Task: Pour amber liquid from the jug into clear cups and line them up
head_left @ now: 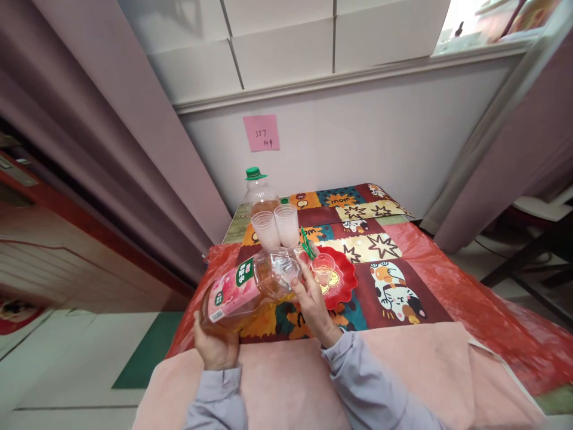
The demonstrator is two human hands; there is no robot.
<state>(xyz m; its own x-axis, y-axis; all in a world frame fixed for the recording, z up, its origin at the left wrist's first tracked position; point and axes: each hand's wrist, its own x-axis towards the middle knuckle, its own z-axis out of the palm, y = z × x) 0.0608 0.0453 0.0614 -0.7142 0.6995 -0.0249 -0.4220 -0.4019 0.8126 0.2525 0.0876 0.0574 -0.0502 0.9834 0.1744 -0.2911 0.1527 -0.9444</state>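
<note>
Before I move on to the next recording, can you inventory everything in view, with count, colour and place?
Held bottle: 1, clear with pink label, tilted above the mat
Clear cup: 1, colourless, on the red plate
Red plate: 1, red, right of the bottle's neck
Cup stacks: 2, translucent, behind the held bottle
Second bottle: 1, clear with green cap, behind the stacks
Patterned mat: at least 1, multicoloured, on the table
Plastic sheet: red, along the table's sides
Cloth: 1, pink, near edge
Note: 1, pink, on the wall
Curtains: 2, mauve, either side
Floor mat: 1, green, left
Left hand: 1, bare, at the bottle's base
Right hand: 1, bare, at its neck
Sleeves: 2, pale lilac, below the hands
</note>
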